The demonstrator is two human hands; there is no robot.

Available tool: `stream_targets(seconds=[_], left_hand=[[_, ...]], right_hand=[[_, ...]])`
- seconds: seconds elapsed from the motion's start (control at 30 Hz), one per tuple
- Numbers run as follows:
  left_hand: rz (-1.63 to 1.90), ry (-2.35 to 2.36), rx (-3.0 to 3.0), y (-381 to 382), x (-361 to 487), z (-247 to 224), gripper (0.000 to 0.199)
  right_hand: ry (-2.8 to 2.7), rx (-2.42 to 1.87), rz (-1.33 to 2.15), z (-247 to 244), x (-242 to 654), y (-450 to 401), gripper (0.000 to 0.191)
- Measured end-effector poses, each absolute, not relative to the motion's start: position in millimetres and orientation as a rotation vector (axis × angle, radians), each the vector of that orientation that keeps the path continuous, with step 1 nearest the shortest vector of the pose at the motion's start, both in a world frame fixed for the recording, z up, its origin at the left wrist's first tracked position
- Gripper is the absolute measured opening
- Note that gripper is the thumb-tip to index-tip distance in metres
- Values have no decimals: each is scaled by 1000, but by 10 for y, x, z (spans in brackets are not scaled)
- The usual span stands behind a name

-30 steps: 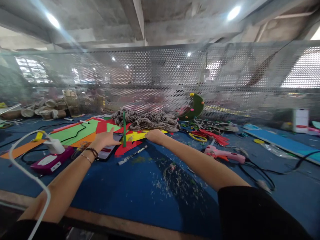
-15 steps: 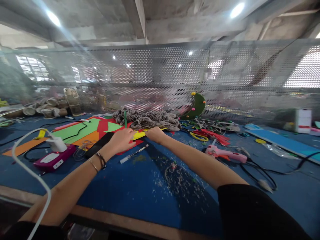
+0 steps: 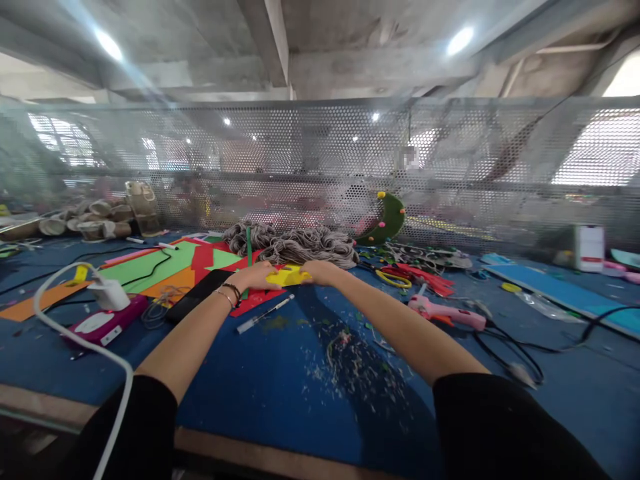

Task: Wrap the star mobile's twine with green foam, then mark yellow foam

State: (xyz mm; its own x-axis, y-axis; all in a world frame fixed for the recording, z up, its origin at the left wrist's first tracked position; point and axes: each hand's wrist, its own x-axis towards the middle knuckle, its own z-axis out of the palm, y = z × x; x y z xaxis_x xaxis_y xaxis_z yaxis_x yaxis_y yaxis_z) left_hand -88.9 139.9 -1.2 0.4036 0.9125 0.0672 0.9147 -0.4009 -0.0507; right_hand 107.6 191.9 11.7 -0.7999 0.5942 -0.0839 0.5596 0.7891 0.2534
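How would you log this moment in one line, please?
left hand: holds yellow sheet | right hand: holds same sheet | nearer: pen | behind: grey rope

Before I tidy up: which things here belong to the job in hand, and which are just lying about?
In hand: yellow piece, held by left hand and right hand.
Seemingly lying about: nearest pen, glue gun, grey yarn, purple socket.

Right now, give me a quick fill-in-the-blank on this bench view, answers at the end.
1. The left hand and right hand both hold a craft sheet whose color is ____.
2. The dark bracelet is on the person's ____ wrist.
3. The glue gun has a body colored ____.
4. The tabletop under the pen is colored ____.

Missing words: yellow; left; pink; blue.
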Motion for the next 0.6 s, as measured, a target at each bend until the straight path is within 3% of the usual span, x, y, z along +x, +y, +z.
stream_targets(seconds=[0.3,0.6], left_hand=[[111,-1573,-2572,1500,-943,35,25],[-43,-1532,-2522,1458,-997,58,26]], right_hand=[[2833,1020,144,134,1294,2188,29],[2900,1294,253,313,1084,2359,30]])
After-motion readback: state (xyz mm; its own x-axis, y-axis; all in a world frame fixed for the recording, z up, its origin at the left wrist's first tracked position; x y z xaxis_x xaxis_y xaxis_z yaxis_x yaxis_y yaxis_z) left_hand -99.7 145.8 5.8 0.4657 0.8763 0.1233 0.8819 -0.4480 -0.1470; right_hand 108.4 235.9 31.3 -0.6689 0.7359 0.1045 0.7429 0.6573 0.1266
